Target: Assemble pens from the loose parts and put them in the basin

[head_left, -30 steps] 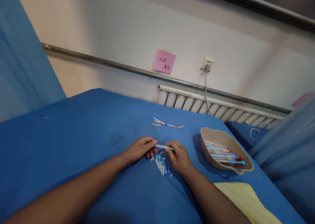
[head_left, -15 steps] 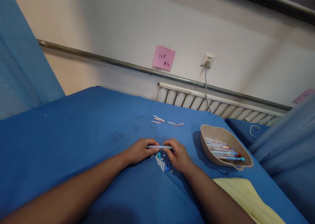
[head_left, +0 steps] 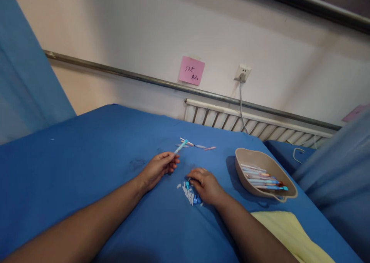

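My left hand [head_left: 160, 166] is closed around a slim pen [head_left: 180, 147], pale with a turquoise end that points up and away to the right. My right hand [head_left: 206, 185] hovers at the right side of a small heap of parts, thumb and fingertips pinched together; what sits between them is too small to make out. The heap holds several small white pieces [head_left: 189, 195], a turquoise piece [head_left: 187, 185] and dark blue pieces [head_left: 197, 199]. Beyond the hands, several thin pen parts [head_left: 200, 146] lie loose on the blue cloth [head_left: 121, 139].
To the right stands a beige basket [head_left: 260, 155] with several pens [head_left: 264, 178] in it. A yellow cloth [head_left: 280, 228] lies near my right forearm. A radiator [head_left: 219, 118], metal rail [head_left: 138, 76] and plugged socket [head_left: 242, 73] line the wall. Blue curtains [head_left: 343, 170] hang at the sides.
Both hands held the pen level between them. Now the left hand alone has it, tilted upward and moved left, and the right hand has let go and lowered toward the small parts.
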The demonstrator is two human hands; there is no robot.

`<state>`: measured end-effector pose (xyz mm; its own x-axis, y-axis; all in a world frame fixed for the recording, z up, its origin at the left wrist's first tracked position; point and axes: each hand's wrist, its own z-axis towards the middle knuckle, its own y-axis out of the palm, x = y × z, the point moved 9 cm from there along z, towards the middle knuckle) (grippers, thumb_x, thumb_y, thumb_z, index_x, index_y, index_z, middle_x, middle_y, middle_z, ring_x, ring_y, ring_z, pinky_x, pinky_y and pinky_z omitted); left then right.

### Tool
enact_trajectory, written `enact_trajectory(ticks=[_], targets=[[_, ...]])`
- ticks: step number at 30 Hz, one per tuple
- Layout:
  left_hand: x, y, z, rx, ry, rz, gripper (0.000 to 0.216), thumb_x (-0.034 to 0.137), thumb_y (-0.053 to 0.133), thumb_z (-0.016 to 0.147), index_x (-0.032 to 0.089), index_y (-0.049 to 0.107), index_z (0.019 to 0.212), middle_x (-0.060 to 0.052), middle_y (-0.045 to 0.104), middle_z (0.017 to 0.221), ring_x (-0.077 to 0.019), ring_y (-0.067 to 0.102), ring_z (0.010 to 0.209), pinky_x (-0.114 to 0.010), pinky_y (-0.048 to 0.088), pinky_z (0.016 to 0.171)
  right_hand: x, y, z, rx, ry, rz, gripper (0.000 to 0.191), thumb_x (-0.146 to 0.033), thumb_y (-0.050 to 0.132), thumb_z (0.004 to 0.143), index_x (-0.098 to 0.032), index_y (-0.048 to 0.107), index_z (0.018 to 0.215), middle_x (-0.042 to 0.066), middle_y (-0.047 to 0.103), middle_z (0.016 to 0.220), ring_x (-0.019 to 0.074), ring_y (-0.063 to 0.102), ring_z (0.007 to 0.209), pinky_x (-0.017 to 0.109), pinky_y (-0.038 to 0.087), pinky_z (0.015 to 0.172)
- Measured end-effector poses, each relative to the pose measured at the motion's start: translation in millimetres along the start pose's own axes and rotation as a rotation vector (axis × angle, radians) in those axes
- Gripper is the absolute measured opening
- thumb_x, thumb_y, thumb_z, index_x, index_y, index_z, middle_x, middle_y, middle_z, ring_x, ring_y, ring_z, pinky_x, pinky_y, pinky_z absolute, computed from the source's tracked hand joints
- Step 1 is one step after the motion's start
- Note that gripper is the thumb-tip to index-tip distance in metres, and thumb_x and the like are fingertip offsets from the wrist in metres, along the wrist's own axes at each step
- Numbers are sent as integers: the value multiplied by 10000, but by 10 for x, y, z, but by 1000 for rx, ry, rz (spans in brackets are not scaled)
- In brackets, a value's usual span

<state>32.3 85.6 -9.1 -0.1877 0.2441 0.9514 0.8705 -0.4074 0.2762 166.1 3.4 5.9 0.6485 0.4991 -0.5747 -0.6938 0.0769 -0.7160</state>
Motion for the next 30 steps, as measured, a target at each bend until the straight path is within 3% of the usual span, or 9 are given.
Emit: enact_trajectory(ticks=[7,12,17,22,24,30], targets=[[20,-116,16,87,23,-107,163,207,613,812,148,589,963,-43,644,809,-93,570,602,-200,453,549,95,25,6,-38,90,-161,116,-142,564,832,-207,647,881,35,628,873,168,566,847,285,438,782],[13,-110,25,83,27,-97,133,177,626,772,145,567,887,-46,643,834,-100,573,617,-216,460,564,64,-7,2,-40,127,-266,87,-135,554,831,-203,608,821,39,621,833,180,562,813,287,424,748],[49,-72,24,62,64,-27,157,205,608,712,152,525,835,-6,596,730,-88,513,541,-198,398,492,77,-27,-1,-19,157,-301,76,-139,522,838,-192,577,834,56,626,826,194,571,806,295,416,731],[54,48,-8,9,77,249,155,265,578,679,169,497,770,71,432,543,-61,327,411,-181,216,403,229,-57,-12,64,231,-141,68,-157,501,841,-197,556,842,23,633,758,158,585,698,253,418,653],[61,132,-39,-35,104,406,189,312,608,670,170,506,740,76,404,534,-68,331,434,-188,230,428,306,-77,-24,116,269,-64,71,-165,499,835,-201,559,844,8,633,744,146,583,670,238,419,624],[24,427,-202,-191,217,972,195,381,609,701,188,582,706,39,519,602,-134,464,570,-223,308,535,413,-90,-46,158,331,-1,78,-190,513,813,-210,586,829,-13,620,704,137,563,623,225,404,579]])
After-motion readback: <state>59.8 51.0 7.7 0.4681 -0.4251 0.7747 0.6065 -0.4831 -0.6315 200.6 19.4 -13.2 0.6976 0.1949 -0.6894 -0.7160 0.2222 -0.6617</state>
